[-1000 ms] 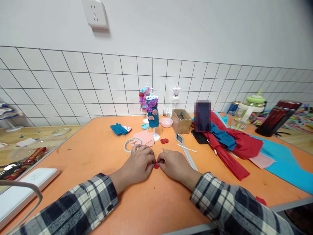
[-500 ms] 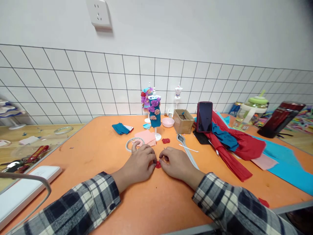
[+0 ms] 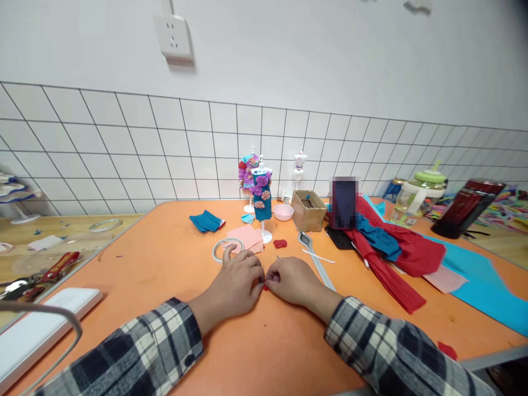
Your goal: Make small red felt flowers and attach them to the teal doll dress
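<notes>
My left hand and my right hand meet low over the orange table, fingertips nearly touching. Between them is a small red piece, mostly hidden, which looks like crinkled paper or cloth. Both thumbs and forefingers are pinched on it. Just beyond my fingers lies a finished-looking red ruffled piece. A roll of tape and pink sheets rest past my left hand. A small dress form in blue, trimmed with purple and peach flowers, stands behind them.
Beyond my right hand are tweezers, a cotton swab, a cardboard box and a pink bowl. Red cloth, a phone and a dark red flask occupy the right. A white power strip lies left.
My fingers have closed further over the red piece, so less of it shows. Both hands have come slightly closer together. The view has tilted up a little.
</notes>
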A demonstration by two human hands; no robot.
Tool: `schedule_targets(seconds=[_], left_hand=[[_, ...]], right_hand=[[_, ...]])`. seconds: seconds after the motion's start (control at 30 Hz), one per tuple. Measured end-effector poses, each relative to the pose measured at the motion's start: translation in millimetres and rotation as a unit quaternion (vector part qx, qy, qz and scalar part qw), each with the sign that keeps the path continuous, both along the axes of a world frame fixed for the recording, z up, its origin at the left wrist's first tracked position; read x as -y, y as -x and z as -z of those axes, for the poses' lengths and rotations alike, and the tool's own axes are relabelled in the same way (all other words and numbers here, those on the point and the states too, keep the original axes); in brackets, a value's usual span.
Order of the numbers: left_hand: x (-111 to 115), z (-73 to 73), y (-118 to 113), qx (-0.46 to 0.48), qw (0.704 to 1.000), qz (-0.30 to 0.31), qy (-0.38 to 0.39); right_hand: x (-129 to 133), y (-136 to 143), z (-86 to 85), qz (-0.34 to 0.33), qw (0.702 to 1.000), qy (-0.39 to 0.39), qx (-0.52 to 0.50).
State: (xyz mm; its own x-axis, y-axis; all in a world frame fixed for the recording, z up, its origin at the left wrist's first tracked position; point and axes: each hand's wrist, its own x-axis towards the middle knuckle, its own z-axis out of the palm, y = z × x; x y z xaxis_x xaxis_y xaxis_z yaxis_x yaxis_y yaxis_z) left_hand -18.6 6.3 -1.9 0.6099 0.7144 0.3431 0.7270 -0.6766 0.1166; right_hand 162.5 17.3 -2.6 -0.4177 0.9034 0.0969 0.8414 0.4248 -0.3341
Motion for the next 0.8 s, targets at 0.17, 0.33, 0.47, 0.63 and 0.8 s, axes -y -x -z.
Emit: schedule_targets(seconds=[0.17,0.33,0.47,0.63,0.8], left_hand=[[-3.2,2.9,3.8,0.009,1.000,-0.016,0.012],[-7.6,4.5,5.3,0.038,0.998,-0.020,0.044],[-17.5,4.6,8.2,0.120,0.984,-0.103,0.076],[-24.3,2.7,10.8,0.270,0.948,-0.086,0.143],[-11.7,1.7,-2.8,0.417,0.868,-0.102,0.250]], right_hand=[[-23.1,5.1,-6.7,-0.036,0.991,0.125,0.009],[-20.1,0.1,-7.3,-0.060,0.990,0.129,0.003],[-13.5,-6.3,-1.6,-0.035,0.995,0.057,-0.069],[-19.3,-10.9,-1.1,0.028,0.868,0.291,-0.400],[-12.7,-4.3,-2.0,-0.014,0.699,0.426,-0.575]])
